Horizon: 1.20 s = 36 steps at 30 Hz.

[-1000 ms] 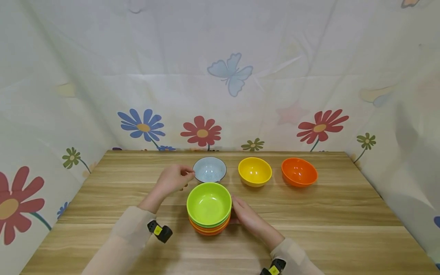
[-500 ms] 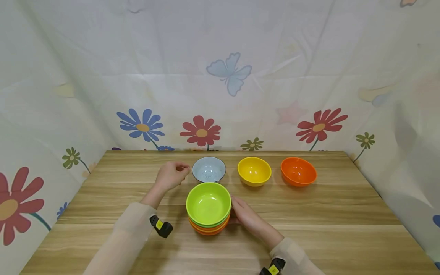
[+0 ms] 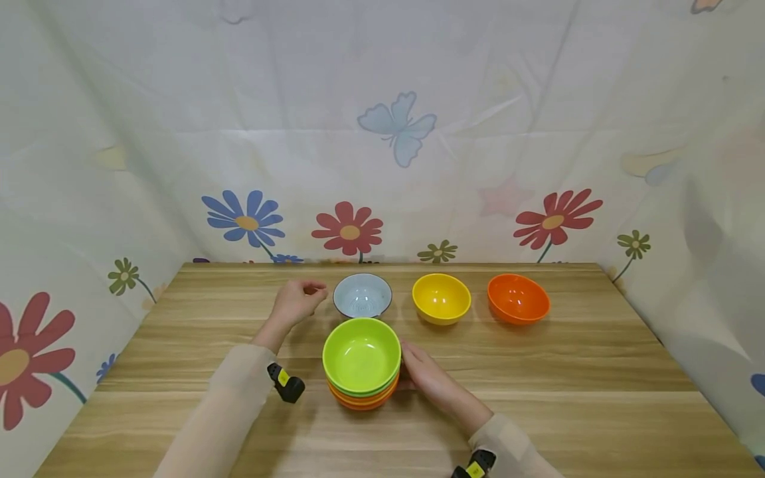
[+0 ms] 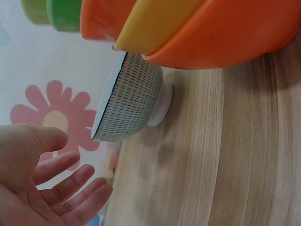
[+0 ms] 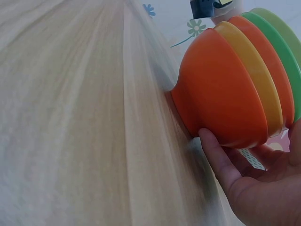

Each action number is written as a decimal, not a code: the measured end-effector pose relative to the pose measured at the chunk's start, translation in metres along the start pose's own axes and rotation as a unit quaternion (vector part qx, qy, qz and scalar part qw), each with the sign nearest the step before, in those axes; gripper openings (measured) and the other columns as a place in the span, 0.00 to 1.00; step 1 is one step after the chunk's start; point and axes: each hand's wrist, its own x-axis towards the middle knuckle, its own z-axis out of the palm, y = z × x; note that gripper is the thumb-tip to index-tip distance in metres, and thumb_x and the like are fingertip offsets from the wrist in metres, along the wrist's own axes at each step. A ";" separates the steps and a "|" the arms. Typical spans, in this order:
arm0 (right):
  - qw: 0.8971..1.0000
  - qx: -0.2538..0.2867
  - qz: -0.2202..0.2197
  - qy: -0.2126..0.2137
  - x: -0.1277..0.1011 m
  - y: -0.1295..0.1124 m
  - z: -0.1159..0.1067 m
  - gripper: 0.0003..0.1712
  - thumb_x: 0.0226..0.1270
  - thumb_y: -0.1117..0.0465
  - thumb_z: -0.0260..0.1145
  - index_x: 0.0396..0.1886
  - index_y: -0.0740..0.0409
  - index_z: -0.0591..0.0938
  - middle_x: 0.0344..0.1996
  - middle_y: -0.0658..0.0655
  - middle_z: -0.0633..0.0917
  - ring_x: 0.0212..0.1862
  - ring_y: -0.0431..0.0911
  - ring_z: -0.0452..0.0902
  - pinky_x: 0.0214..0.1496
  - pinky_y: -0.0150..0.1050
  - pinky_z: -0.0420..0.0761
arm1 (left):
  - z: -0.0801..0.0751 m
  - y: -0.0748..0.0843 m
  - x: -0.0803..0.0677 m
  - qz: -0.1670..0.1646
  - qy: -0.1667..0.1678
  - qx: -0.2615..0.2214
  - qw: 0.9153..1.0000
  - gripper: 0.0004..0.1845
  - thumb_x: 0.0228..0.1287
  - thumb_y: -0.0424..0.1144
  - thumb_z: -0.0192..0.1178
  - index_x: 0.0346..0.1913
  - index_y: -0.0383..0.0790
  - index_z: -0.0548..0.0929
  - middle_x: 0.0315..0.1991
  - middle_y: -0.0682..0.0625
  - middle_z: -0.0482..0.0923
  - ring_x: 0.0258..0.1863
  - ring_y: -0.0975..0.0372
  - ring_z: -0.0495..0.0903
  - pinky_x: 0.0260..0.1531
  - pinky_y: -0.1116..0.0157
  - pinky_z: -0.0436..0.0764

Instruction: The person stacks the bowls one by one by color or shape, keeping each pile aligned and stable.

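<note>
One flower-printed backdrop (image 3: 311, 146) is hanging behind everything, and the wood-grain desk (image 3: 556, 392) is carrying the rest. Five-bowl stack (image 3: 362, 364) is sitting upright nearest the person: light green on top, then green, orange, yellow, orange. Right hand (image 3: 427, 372) is lying along its right side, fingers extended and touching the bottom orange bowl (image 5: 221, 94); looking like steadying, not lifting. Left hand (image 3: 293, 304) is holding nothing, fingers hanging loose and slightly parted. Step in hand is looking like sorting bowls between stack and row, right bracing, left working; whether left is reaching or letting go, not showing. Single orange bowl (image 3: 518, 299) is standing at the row's right end, yellow bowl (image 3: 441, 299) in the middle, both well apart from the hands' work. Blue-grey bowl (image 3: 362, 296) is standing just beside the left fingertips, gap visible; gripping it would be calling for thumb and fingers closing on its left rim. Stack is blocking its near side; whether they're touching, not showing.
</note>
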 end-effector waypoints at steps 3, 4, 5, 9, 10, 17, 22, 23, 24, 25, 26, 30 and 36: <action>1.000 0.000 0.001 0.000 0.000 0.000 0.000 0.39 0.71 0.39 0.39 0.64 0.67 0.63 0.47 0.63 0.79 0.44 0.45 0.77 0.46 0.45 0.80 | 0.002 -0.001 0.003 -0.002 0.001 0.005 1.000 0.16 0.62 0.44 0.57 0.48 0.38 0.81 0.45 0.42 0.79 0.40 0.54 0.78 0.39 0.63 0.80; 1.000 0.000 0.002 0.000 0.000 0.001 0.000 0.39 0.71 0.39 0.39 0.64 0.67 0.63 0.46 0.63 0.79 0.44 0.45 0.77 0.46 0.45 0.80 | 0.003 -0.002 0.004 -0.002 0.002 0.006 1.000 0.16 0.62 0.44 0.57 0.48 0.38 0.81 0.45 0.42 0.79 0.42 0.53 0.77 0.40 0.62 0.79; 1.000 0.000 0.003 0.000 0.000 0.001 0.000 0.39 0.71 0.39 0.39 0.64 0.67 0.63 0.46 0.63 0.79 0.44 0.46 0.77 0.46 0.46 0.80 | 0.003 -0.002 0.005 -0.002 0.002 0.008 1.000 0.16 0.62 0.44 0.57 0.48 0.38 0.81 0.46 0.42 0.79 0.43 0.53 0.77 0.40 0.61 0.79; 1.000 0.000 0.003 0.001 0.001 0.001 0.000 0.37 0.73 0.41 0.39 0.64 0.68 0.63 0.46 0.63 0.79 0.44 0.45 0.77 0.46 0.46 0.80 | 0.005 -0.001 0.008 -0.009 -0.004 -0.007 1.000 0.18 0.61 0.44 0.58 0.50 0.36 0.80 0.46 0.41 0.79 0.40 0.54 0.79 0.36 0.64 0.80; 1.000 0.001 0.003 0.001 0.001 0.001 0.000 0.36 0.73 0.41 0.39 0.64 0.68 0.63 0.46 0.63 0.79 0.44 0.45 0.77 0.46 0.46 0.80 | 0.005 -0.001 0.009 -0.011 -0.006 -0.013 1.000 0.19 0.61 0.43 0.58 0.51 0.36 0.79 0.47 0.40 0.79 0.39 0.54 0.79 0.35 0.65 0.81; 1.000 0.002 0.002 -0.002 -0.001 0.000 0.000 0.36 0.73 0.42 0.39 0.65 0.67 0.62 0.47 0.63 0.78 0.44 0.46 0.77 0.47 0.46 0.80 | 0.009 0.000 0.011 -0.034 -0.022 -0.056 0.998 0.24 0.60 0.42 0.60 0.57 0.33 0.74 0.49 0.38 0.77 0.41 0.50 0.80 0.34 0.66 0.82; 1.000 0.001 0.003 -0.001 -0.001 -0.001 0.001 0.35 0.74 0.44 0.38 0.64 0.69 0.63 0.47 0.64 0.79 0.44 0.45 0.77 0.46 0.46 0.80 | 0.011 0.001 0.010 -0.043 -0.026 -0.092 0.994 0.25 0.58 0.39 0.62 0.57 0.32 0.73 0.48 0.37 0.76 0.37 0.48 0.81 0.36 0.61 0.82; 1.000 -0.001 0.002 -0.001 -0.001 -0.001 0.001 0.34 0.74 0.44 0.38 0.63 0.69 0.63 0.47 0.64 0.79 0.44 0.45 0.77 0.46 0.46 0.80 | 0.012 0.000 0.010 -0.044 -0.027 -0.098 0.994 0.25 0.58 0.38 0.62 0.57 0.31 0.73 0.48 0.37 0.76 0.36 0.48 0.81 0.36 0.60 0.82; 1.000 -0.001 0.002 -0.001 -0.001 -0.001 0.001 0.34 0.74 0.44 0.38 0.63 0.69 0.63 0.47 0.64 0.79 0.44 0.45 0.77 0.46 0.46 0.80 | 0.013 0.000 0.011 -0.045 -0.028 -0.102 0.993 0.25 0.58 0.38 0.63 0.57 0.31 0.73 0.48 0.37 0.76 0.35 0.49 0.82 0.36 0.60 0.82; 1.000 -0.001 0.002 -0.001 -0.001 -0.001 0.001 0.34 0.75 0.45 0.38 0.63 0.69 0.63 0.47 0.64 0.79 0.44 0.46 0.77 0.46 0.46 0.80 | 0.013 0.000 0.011 -0.045 -0.030 -0.104 0.993 0.25 0.58 0.38 0.63 0.57 0.31 0.73 0.48 0.37 0.76 0.34 0.49 0.82 0.36 0.60 0.82; 1.000 -0.002 0.003 -0.001 -0.001 -0.001 0.001 0.34 0.75 0.45 0.38 0.63 0.69 0.63 0.47 0.64 0.79 0.44 0.45 0.77 0.46 0.46 0.80 | 0.013 -0.001 0.011 -0.046 -0.031 -0.105 0.993 0.25 0.58 0.38 0.63 0.57 0.31 0.73 0.48 0.37 0.76 0.33 0.50 0.82 0.36 0.60 0.82; 1.000 -0.002 0.002 -0.001 -0.001 -0.002 0.001 0.34 0.74 0.44 0.37 0.63 0.68 0.64 0.45 0.63 0.79 0.44 0.45 0.77 0.46 0.45 0.81 | 0.016 -0.001 0.011 -0.046 -0.033 -0.102 0.993 0.25 0.57 0.38 0.64 0.57 0.32 0.73 0.48 0.37 0.75 0.31 0.53 0.82 0.35 0.62 0.83; 1.000 0.004 0.002 0.000 -0.001 -0.002 0.001 0.37 0.73 0.41 0.39 0.63 0.68 0.64 0.44 0.62 0.80 0.43 0.45 0.77 0.46 0.45 0.81 | 0.019 0.000 0.011 -0.043 -0.038 -0.091 0.994 0.24 0.57 0.38 0.64 0.56 0.32 0.74 0.46 0.38 0.76 0.31 0.53 0.82 0.34 0.64 0.83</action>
